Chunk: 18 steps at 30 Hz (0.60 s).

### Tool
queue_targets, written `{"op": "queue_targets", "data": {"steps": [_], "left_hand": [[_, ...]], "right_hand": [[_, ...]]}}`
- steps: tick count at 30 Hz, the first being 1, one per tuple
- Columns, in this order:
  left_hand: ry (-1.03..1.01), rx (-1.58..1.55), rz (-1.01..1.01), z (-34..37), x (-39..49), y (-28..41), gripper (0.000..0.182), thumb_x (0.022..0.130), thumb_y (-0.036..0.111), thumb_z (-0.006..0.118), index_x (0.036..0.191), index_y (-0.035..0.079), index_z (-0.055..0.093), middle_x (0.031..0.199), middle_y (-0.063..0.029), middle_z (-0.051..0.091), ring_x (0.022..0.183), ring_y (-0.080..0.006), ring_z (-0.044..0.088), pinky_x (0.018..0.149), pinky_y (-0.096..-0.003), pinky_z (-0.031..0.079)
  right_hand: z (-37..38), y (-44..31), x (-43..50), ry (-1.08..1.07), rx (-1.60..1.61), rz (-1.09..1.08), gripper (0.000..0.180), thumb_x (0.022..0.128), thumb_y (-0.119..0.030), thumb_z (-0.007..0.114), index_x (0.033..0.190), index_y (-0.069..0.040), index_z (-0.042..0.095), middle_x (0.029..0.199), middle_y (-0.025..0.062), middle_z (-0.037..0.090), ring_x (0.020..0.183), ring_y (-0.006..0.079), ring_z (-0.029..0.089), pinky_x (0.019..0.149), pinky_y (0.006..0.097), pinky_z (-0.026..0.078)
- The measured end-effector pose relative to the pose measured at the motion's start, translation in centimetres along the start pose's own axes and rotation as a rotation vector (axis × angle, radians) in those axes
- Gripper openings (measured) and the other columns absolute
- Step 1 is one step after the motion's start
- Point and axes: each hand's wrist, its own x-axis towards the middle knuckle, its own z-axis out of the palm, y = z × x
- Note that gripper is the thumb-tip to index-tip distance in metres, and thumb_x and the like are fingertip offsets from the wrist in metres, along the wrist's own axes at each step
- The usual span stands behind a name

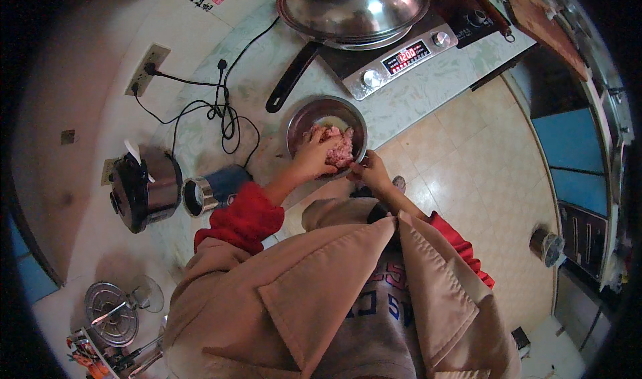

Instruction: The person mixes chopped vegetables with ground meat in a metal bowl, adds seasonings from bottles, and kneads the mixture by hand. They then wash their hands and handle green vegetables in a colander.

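Observation:
A round metal bowl [296,110] stands near the counter's edge with pink minced meat [342,145] inside. My left hand [316,155] reaches into the bowl from the lower left, its fingers spread and pressed on the meat. At the bowl's lower right rim, my right hand [370,170] pinches the rim between thumb and fingers. A little pale, wet-looking matter lies beside the meat at the bowl's far side. What the left fingertips do within the meat is partly hidden.
A lidded pan [351,7] sits on a lit induction cooker [371,78]; its black handle [293,78] points towards the bowl. Tangled black cords [225,108] lie on the counter. Left stand a blue and metal container [220,186] and an electric cooker [155,188].

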Motion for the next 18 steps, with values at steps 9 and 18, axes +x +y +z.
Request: {"op": "queue_targets", "data": {"steps": [9,18], "left_hand": [[-0.07,-0.068,-0.094,3.3,5.5,-1.0,0.028,0.073,0.019,0.059,0.1,0.012,0.061,0.095,-0.0161,0.06,0.093,-0.0328,0.056,0.081,-0.0423,0.043],[-0.04,-0.129,0.039,-1.5,0.0,-2.4,0.063,0.058,0.006,0.07,0.118,0.014,0.051,0.124,-0.0158,0.043,0.107,-0.035,0.047,0.088,-0.0395,0.041]], "right_hand": [[-0.3,0.5,0.5,-0.022,0.021,-0.004,0.023,0.082,-0.002,0.054,0.1,0.003,0.041,0.082,0.0125,0.056,0.064,0.0207,0.061,0.054,0.0291,0.051],[-0.1,0.0,0.3,-0.02,-0.001,-0.012,0.023,0.082,-0.002,0.054,0.1,0.004,0.041,0.083,0.0147,0.058,0.066,0.0201,0.061,0.055,0.0273,0.05]]}}
